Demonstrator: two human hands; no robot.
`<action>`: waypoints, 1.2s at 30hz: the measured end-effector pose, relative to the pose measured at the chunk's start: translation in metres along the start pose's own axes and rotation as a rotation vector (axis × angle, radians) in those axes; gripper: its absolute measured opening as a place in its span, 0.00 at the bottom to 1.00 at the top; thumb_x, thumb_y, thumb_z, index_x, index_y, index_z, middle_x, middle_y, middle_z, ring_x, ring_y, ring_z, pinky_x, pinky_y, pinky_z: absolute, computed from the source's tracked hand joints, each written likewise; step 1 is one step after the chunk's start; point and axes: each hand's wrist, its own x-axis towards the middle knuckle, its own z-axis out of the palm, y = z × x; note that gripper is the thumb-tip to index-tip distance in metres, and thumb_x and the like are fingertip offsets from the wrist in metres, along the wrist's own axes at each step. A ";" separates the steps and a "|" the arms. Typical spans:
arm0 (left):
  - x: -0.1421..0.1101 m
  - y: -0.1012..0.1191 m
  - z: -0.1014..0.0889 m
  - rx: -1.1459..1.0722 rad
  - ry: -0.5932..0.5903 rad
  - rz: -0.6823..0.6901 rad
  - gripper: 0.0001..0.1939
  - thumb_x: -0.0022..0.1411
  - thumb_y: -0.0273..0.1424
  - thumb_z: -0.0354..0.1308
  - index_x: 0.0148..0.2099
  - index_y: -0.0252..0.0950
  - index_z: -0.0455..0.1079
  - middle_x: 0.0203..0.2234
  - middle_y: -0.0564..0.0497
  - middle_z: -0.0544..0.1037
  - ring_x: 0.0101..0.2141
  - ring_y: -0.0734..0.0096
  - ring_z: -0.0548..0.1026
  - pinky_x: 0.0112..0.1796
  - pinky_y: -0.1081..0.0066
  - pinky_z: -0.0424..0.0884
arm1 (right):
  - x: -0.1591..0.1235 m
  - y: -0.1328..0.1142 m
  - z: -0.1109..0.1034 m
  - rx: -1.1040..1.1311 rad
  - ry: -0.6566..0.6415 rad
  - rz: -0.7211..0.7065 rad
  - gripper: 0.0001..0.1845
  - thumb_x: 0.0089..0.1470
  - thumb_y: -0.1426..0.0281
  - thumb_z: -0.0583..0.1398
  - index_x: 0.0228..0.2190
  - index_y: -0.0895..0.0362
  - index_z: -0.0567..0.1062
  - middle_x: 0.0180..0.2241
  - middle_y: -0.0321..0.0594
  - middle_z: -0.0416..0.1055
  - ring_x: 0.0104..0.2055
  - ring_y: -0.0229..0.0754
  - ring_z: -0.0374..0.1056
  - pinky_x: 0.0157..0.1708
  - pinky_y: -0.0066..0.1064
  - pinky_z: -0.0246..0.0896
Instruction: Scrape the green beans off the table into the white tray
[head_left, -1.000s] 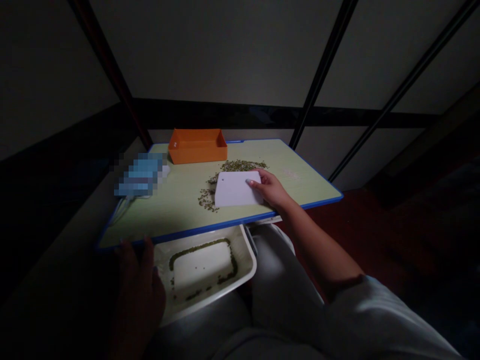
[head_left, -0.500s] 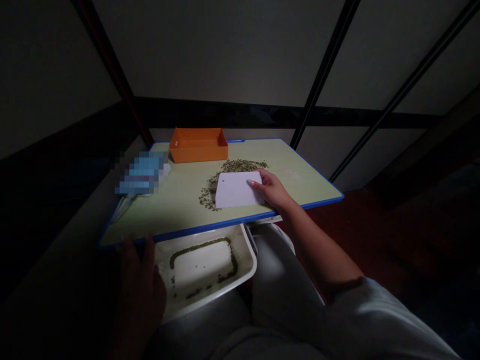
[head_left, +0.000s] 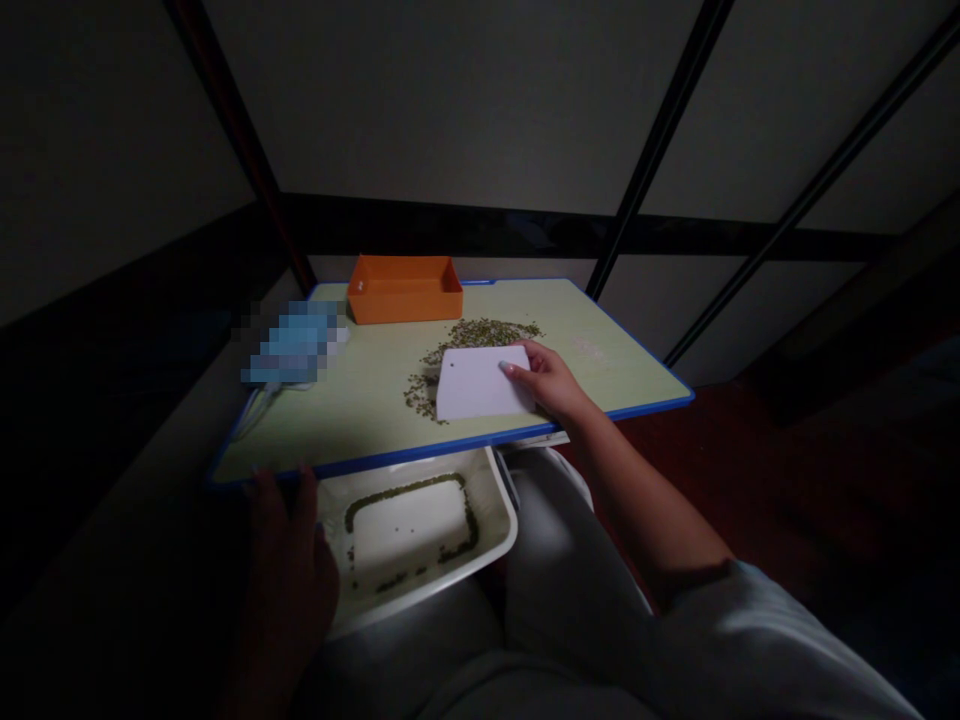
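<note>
My right hand [head_left: 551, 382] pinches the right end of a white dough scraper [head_left: 480, 385], a flat plastic card with a small hole near one corner. The scraper stands tilted on the table beside small green-brown seeds or dried bits [head_left: 487, 332], hiding part of the heap. In shadow at the lower left, my left hand [head_left: 292, 580] grips the left side of a white plastic basin [head_left: 495, 535]; its fingertips reach the table's front edge. More of the same bits lie along the basin's inner bottom edges. The basin rests at my lap, partly under the table edge.
The pale yellow-green table [head_left: 352, 400] has a blue rim. An orange open box [head_left: 405, 305] stands at its back left. A blurred light-blue item [head_left: 296, 340] with a white cord lies at the left edge. Panelled walls [head_left: 450, 110] rise behind the table.
The whole view has shifted slightly to the right. My right hand still holds the scraper in nearly the same place by the heap, and my left hand stays at the basin.
</note>
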 end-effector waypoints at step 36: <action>0.001 -0.001 0.003 -0.003 0.016 0.002 0.37 0.60 0.26 0.46 0.68 0.44 0.34 0.69 0.41 0.30 0.67 0.49 0.34 0.62 0.42 0.49 | -0.003 0.000 -0.003 -0.043 -0.363 -0.022 0.24 0.44 0.67 0.69 0.44 0.54 0.73 0.36 0.35 0.74 0.32 0.34 0.66 0.28 0.23 0.63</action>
